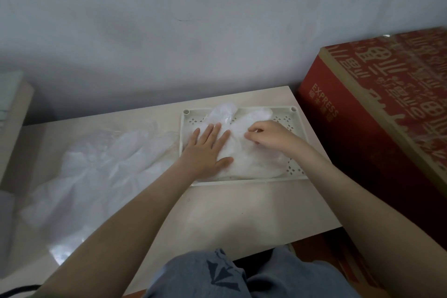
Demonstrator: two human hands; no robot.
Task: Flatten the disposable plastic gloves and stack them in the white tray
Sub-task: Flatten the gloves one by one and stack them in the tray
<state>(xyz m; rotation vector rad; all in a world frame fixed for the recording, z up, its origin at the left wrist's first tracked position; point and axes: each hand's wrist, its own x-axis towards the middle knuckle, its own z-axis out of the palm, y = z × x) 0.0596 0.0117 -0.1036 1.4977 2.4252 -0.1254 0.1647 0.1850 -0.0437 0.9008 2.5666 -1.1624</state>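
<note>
- A pale table stood against a plain grey-white wall, seen from above by the seated person.
- The stacked gloves, clear and crinkled, lay inside the white tray and covered most of its perforated floor. Two glove ends rose over the tray's far rim.
- The white tray sat on the right half of the table, its right edge near the table's right edge and its far corners close to the wall.
- The left hand lay palm down on the left part of the stacked gloves. Its grip was spread, with fingers straight and fanned toward the wall and the thumb out to the right, pressing the film flat.
- The right hand rested on the right part of the same gloves, just beside the left hand's fingertips. Its grip was curled, the fingertips drawn together and pinching the film.
- Both bare forearms reached in from the near edge, the left one crossing the tray's near left corner.
- A loose pile of gloves, rumpled and translucent, spread over the left half of the table, its right end touching the tray's left rim.
- A red carton with pale printed lettering stood to the right of the table, close to its edge.
- Blue-grey trousers showed at the near edge, below the table.
- A black cable lay at the near left corner.
</note>
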